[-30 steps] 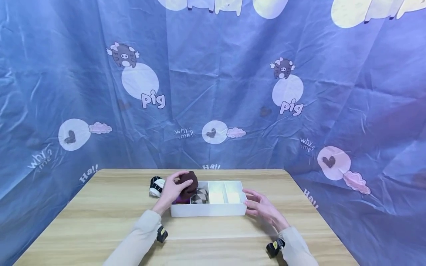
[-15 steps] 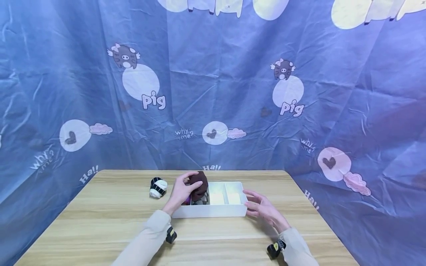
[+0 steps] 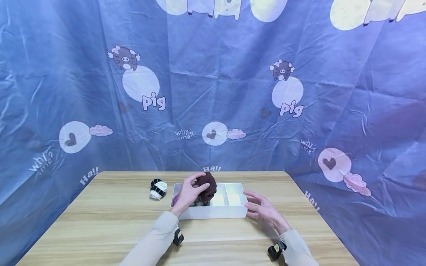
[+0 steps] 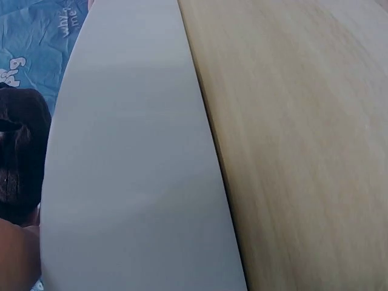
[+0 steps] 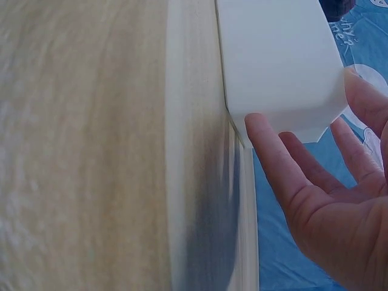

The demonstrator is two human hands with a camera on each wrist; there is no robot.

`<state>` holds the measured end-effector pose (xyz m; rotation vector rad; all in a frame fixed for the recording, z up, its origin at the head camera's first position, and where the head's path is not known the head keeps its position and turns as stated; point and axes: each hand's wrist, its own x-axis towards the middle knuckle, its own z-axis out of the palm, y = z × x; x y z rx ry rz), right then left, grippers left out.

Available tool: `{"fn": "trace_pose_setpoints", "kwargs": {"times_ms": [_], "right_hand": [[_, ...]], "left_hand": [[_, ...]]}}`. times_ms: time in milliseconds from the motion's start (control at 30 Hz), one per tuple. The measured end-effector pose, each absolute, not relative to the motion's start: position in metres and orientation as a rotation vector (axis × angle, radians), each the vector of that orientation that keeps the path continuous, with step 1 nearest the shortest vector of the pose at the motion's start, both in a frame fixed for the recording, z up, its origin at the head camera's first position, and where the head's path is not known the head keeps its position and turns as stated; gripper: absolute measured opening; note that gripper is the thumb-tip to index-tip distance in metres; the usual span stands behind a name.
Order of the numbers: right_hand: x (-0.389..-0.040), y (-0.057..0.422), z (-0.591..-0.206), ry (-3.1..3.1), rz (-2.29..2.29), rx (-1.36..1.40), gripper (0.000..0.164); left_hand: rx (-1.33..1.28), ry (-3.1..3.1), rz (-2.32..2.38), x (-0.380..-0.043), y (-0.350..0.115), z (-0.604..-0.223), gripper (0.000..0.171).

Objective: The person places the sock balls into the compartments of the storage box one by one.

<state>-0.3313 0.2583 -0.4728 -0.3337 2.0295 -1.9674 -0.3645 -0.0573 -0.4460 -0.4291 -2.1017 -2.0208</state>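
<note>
My left hand (image 3: 187, 193) grips a dark brown rolled-up sock (image 3: 209, 187) between thumb and fingers, over the middle of a white divided box (image 3: 214, 212). Below it, a grey checked rolled sock (image 3: 199, 203) shows partly in the second compartment from the left; most of it is hidden. Something purple (image 3: 175, 200) peeks out of the leftmost compartment. At the box's right end, my right hand (image 3: 265, 211) touches the wall with spread, nearly straight fingers; the right wrist view shows its fingertips (image 5: 254, 121) against the white end wall. In the left wrist view the brown sock appears at the left edge.
A black-and-white rolled sock (image 3: 158, 189) lies on the wooden table (image 3: 110, 218) left of the box. The two right compartments of the box show bare white floors. Behind the table's back edge hangs a blue printed curtain (image 3: 193, 88).
My left hand has carried the brown sock rightward, from over the leftmost compartments to over the middle of the box. The right hand stays at the box's right end.
</note>
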Motion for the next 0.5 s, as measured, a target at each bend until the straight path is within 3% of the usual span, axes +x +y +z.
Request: {"fn": "trace_pose_setpoints", "kwargs": {"times_ms": [300,500], "right_hand": [[-0.331,0.259,-0.473,2.035,-1.963,-0.335,0.070],[-0.332,0.259,-0.475,2.032,-1.968,-0.340,0.070]], "left_hand": [[-0.477,-2.102,-1.996,-0.351,-0.046,-0.430,0.043],[-0.486,-2.040,-1.998,-0.366,-0.034,-0.442,0.039]]}}
